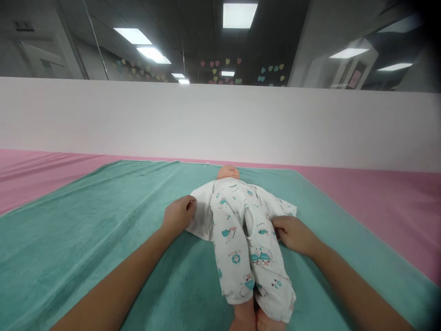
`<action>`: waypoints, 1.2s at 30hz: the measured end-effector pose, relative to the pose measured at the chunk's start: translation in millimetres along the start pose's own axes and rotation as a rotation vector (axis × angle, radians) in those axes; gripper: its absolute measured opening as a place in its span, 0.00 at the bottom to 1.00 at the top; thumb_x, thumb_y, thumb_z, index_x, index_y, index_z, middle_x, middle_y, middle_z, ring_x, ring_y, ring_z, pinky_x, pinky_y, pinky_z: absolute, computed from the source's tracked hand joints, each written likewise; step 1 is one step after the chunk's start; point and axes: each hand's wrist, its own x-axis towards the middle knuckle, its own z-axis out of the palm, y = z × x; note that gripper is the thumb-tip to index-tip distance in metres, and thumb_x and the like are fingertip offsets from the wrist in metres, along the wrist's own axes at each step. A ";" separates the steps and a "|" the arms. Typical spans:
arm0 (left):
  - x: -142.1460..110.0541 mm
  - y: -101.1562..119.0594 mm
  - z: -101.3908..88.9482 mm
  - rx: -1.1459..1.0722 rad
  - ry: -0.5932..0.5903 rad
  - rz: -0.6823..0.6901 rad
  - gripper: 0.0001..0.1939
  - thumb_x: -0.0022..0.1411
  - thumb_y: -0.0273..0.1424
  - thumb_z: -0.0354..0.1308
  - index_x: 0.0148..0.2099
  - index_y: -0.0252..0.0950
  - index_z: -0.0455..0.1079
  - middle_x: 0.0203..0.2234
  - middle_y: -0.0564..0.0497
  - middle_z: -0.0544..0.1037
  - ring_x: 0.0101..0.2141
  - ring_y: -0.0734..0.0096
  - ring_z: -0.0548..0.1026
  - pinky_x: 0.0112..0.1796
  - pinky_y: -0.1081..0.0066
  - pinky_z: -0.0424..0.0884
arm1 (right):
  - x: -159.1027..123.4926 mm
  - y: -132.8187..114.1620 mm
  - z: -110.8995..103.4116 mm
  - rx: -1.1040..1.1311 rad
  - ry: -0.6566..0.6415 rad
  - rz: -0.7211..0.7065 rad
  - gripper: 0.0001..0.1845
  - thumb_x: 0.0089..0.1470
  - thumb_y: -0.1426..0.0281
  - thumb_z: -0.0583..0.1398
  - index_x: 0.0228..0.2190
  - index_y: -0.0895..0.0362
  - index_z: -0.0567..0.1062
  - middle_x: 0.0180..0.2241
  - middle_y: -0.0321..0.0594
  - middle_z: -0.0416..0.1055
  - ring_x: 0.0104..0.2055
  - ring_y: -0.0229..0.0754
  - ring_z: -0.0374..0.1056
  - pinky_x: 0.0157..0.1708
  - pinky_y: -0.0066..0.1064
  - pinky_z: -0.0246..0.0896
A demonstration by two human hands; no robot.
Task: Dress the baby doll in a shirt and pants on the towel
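Note:
A baby doll (229,172) lies on its back with its head away from me and its bare feet (243,317) towards me. It wears a white shirt (203,214) with wide sleeves and white printed trousers (229,234), which reach high up its belly. My left hand (179,214) is closed, pinching the outer edge of the shirt on the left side. On the right, my right hand (292,234) has its fingers curled in at the doll's hip, below the sleeve (280,207), closed on the clothing there. Its fingertips are partly hidden.
A green blanket (96,234) with shallow folds lies under the doll, over a pink cover (379,197). Behind them stands a low white wall (172,119). Above it, dark glass (268,41) shows ceiling lights and heart-shaped stickers.

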 end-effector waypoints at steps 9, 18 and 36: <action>15.4 -33.1 1.5 0.112 -0.020 -0.193 0.22 0.62 0.46 0.42 0.40 0.36 0.69 0.40 0.44 0.76 0.43 0.56 0.70 0.36 0.66 0.63 | 2.6 36.8 -1.9 0.076 0.386 0.478 0.20 0.54 0.54 0.49 0.31 0.53 0.74 0.33 0.39 0.75 0.32 0.46 0.68 0.29 0.33 0.60; 19.2 -39.4 8.8 -0.114 -0.019 -0.260 0.19 0.60 0.45 0.47 0.46 0.40 0.66 0.38 0.48 0.77 0.38 0.63 0.73 0.35 0.69 0.65 | 5.0 40.3 3.7 0.149 0.219 0.581 0.21 0.47 0.50 0.56 0.18 0.54 0.65 0.17 0.33 0.63 0.22 0.40 0.59 0.21 0.29 0.47; 18.8 -34.1 9.0 -0.182 -0.004 -0.255 0.13 0.61 0.38 0.46 0.43 0.40 0.67 0.39 0.50 0.76 0.38 0.67 0.73 0.36 0.72 0.66 | 7.9 -53.7 12.9 1.084 0.395 0.097 0.10 0.50 0.62 0.62 0.36 0.49 0.74 0.58 0.38 0.60 0.61 0.49 0.52 0.53 0.40 0.56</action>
